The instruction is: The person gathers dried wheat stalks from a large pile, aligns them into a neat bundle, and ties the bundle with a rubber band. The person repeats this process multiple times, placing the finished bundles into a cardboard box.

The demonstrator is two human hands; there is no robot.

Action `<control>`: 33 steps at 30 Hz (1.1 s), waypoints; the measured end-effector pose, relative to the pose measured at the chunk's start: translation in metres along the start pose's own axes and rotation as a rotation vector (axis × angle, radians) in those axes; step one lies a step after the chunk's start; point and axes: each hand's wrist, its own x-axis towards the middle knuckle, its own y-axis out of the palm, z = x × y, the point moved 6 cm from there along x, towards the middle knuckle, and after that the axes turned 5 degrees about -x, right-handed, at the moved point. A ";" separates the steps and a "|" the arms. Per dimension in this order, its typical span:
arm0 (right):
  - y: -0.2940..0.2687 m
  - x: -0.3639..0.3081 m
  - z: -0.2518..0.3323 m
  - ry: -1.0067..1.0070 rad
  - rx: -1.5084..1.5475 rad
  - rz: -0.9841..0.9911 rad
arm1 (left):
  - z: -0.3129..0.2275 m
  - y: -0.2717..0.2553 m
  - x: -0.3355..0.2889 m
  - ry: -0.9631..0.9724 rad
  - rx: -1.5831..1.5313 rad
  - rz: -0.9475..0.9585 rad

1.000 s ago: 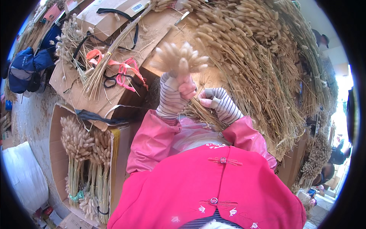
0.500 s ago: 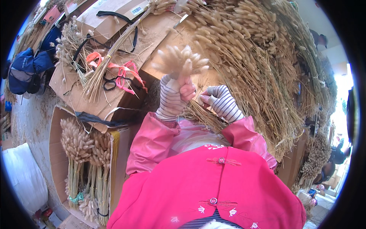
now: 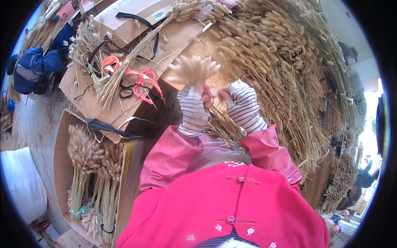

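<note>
A small bunch of fluffy grass heads (image 3: 193, 69) stands up in the middle of the view, above a cardboard sheet. The left hand (image 3: 193, 108), in a striped glove with bare fingertips, is wrapped tight around the stems of this bunch and holds it upright. The right hand (image 3: 242, 105) wears the same kind of glove and sits just beside the left one, with its pink fingertips pinched close at the stems; I cannot tell if it truly grips them. Both arms are in pink sleeves (image 3: 178, 153), and a bright pink jacket (image 3: 231, 206) fills the bottom of the view. To the right and behind the hands is a very big heap of dried grass (image 3: 297, 78), with long stalks hanging down. To the left, on a flat cardboard sheet (image 3: 82, 89), lie black scissors (image 3: 131, 90) with orange-pink ribbon (image 3: 142, 80) around them and a loose bundle of straw (image 3: 120, 74). Lower left is an open cardboard box (image 3: 62, 165) with tied bunches of grass heads (image 3: 89, 157) lying in it. A white sack (image 3: 22, 182) sits at the far left, and a blue cloth bag (image 3: 33, 68) is up near the top left.
</note>
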 end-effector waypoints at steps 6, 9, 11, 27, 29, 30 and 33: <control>-0.007 0.009 0.005 -0.007 0.014 0.023 | -0.010 0.008 -0.001 0.176 0.160 -0.019; -0.009 0.019 0.017 -0.070 0.028 0.015 | -0.016 0.013 -0.002 0.285 0.247 0.002; -0.011 0.028 0.025 -0.097 0.010 -0.016 | -0.026 0.018 -0.006 0.435 0.656 -0.020; -0.003 0.067 0.033 0.306 0.326 0.034 | -0.005 0.019 -0.010 0.157 0.053 -0.048; -0.001 0.063 0.024 0.439 0.477 0.044 | -0.004 0.024 -0.012 0.118 0.007 -0.055; -0.001 0.060 0.019 0.487 0.456 0.044 | -0.003 0.026 -0.012 0.102 -0.028 -0.043; 0.000 0.062 0.015 0.433 0.372 0.026 | 0.000 0.024 -0.016 0.029 0.027 -0.030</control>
